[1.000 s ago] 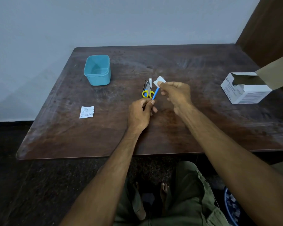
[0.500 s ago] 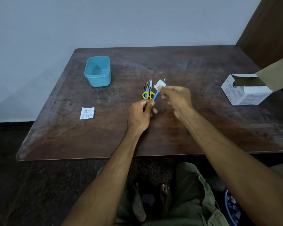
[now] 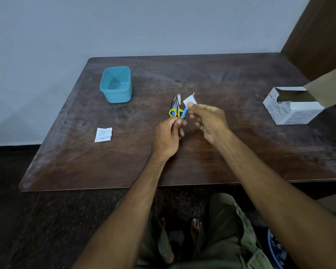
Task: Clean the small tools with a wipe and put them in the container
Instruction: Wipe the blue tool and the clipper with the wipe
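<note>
Teal container [image 3: 116, 84] sits open-topped at the far left of the table [image 3: 231, 158], nothing visible inside. White carton [image 3: 292, 107] at the right edge has its flap open; interior is dark, can't tell the contents. Left hand [image 3: 168, 138] pinches the lower end of a small blue-handled tool [image 3: 184, 113], fingers curled round it, above mid-table. Right hand [image 3: 209, 120] grips a white wipe [image 3: 189, 100] between thumb and fingertips, folded over the tool's upper end, so the tip is hidden. Just behind the hands, yellow-handled scissors [image 3: 175, 109] lie flat on the table, blades pointing away, with a small metal tool [image 3: 179, 99] right beside the blades, looks like a nail clipper, too small to be sure. Torn white sachet [image 3: 103, 134] lies near the front left, well apart from the container. Table is dark worn wood with pale scuffs, pushed against a plain light wall [image 3: 144, 26]; brown wooden panel [image 3: 318, 32] at far right. Dark speckled floor [image 3: 27, 220] below.
</note>
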Demonstrator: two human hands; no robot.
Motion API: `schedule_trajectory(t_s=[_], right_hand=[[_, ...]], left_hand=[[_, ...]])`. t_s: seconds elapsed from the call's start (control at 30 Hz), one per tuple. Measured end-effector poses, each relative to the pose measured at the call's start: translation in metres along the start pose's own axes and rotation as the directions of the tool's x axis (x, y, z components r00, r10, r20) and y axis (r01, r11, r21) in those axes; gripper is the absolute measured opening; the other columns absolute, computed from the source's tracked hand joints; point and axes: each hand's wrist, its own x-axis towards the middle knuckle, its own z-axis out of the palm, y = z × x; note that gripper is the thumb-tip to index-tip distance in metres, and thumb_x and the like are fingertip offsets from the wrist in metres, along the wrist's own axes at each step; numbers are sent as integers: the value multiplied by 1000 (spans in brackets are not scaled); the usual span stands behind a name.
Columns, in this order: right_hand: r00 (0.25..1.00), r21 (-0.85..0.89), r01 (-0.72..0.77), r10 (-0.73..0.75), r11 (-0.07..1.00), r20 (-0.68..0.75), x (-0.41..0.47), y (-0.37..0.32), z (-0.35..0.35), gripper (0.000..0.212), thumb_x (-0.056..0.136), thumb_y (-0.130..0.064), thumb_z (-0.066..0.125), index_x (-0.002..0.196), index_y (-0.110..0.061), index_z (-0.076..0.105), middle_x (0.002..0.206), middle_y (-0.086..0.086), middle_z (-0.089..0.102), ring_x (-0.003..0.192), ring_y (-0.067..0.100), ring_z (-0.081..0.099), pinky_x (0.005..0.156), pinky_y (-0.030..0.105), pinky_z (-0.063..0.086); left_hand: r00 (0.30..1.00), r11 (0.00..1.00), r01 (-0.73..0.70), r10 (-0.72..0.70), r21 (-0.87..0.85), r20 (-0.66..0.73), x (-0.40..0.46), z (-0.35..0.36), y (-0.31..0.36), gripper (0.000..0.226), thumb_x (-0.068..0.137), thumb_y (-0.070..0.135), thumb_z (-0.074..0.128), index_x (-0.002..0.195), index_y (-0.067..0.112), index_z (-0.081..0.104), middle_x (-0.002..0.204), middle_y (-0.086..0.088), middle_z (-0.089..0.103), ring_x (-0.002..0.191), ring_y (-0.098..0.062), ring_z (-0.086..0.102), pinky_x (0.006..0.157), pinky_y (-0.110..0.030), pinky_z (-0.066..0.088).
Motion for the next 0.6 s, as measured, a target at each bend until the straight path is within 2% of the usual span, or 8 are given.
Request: schedule_trajectory(t_s=[0.13, 0.33, 0.47, 0.6], right_hand=[[999, 41, 36, -34, 999, -36, 7, -12, -2, 12, 79, -23, 78, 82, -15, 70, 74, -3, 70, 61, 3, 58, 56, 19, 38], [999, -8, 6, -5, 1000, 44, 2, -3, -2, 10, 80, -22, 77, 81, -16, 70, 74, -3, 70, 60, 1, 60, 58, 19, 39], [1000, 66, 8, -8, 998, 3, 7, -11, -4, 8, 81, -21, 77, 80, -16, 70, 73, -4, 71, 62, 3, 59, 55, 17, 39], [994, 42, -60, 56, 997, 91, 2, -1, -1, 10, 83, -20, 75, 77, -19, 67, 69, -6, 69, 61, 1, 58, 56, 17, 38]], left_hand=[[1000, 1000, -10, 10, 20, 2, 1, 1, -2, 32, 101, 20, 43, 78, 32, 62, 52, 17, 54, 50, -5, 49, 58, -36, 48], [1000, 999, -29, 29, 26, 0, 2, 1, -4, 31, 101, 23, 42, 78, 32, 61, 52, 17, 52, 50, -5, 49, 58, -36, 48], [1000, 999, -22, 22, 41, 2, 2, 2, -4, 32, 101, 20, 42, 80, 29, 63, 52, 14, 52, 51, -6, 49, 57, -36, 48], [1000, 999, -29, 29, 38, 5, 1, 0, -6, 30, 101, 22, 41, 83, 24, 65, 52, 14, 51, 50, -5, 49, 58, -35, 47]])
